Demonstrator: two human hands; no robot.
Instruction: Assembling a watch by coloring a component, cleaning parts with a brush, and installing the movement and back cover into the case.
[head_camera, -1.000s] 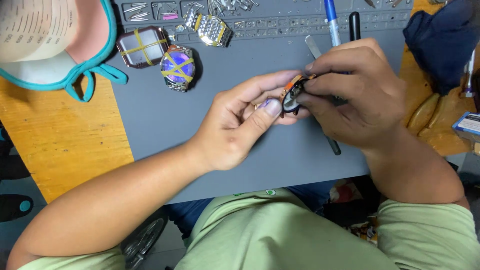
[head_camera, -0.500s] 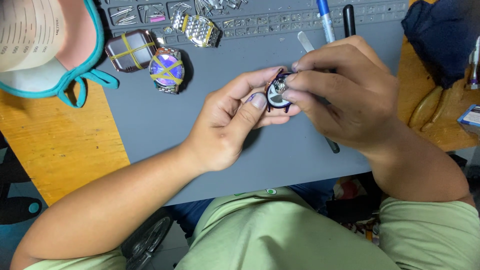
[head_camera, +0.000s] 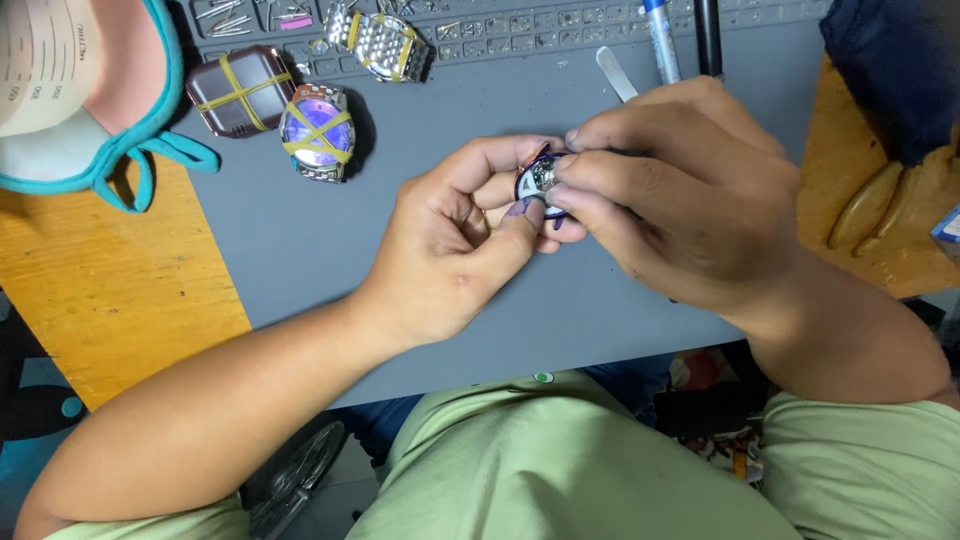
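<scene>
Both of my hands meet over the grey work mat (head_camera: 300, 250). My left hand (head_camera: 455, 245) pinches a small round watch case (head_camera: 538, 180) between thumb and fingertips, its metal inside facing up. My right hand (head_camera: 680, 190) closes over the same watch case from the right, with fingertips on its rim. Most of the case is hidden by my fingers. A dark thin tool under my right hand is mostly hidden.
Two watches bound with yellow rubber bands, one square (head_camera: 240, 90) and one round (head_camera: 318, 130), lie at the mat's upper left. A metal-band watch (head_camera: 385, 42), a pen (head_camera: 660, 40) and a blade tool (head_camera: 617, 72) lie along the top. A teal-edged bowl (head_camera: 90, 90) sits on the orange table (head_camera: 110, 280).
My hands have turned the watch case between them and the view has shifted slightly. The case now shows its metal inside rather than an orange edge.
</scene>
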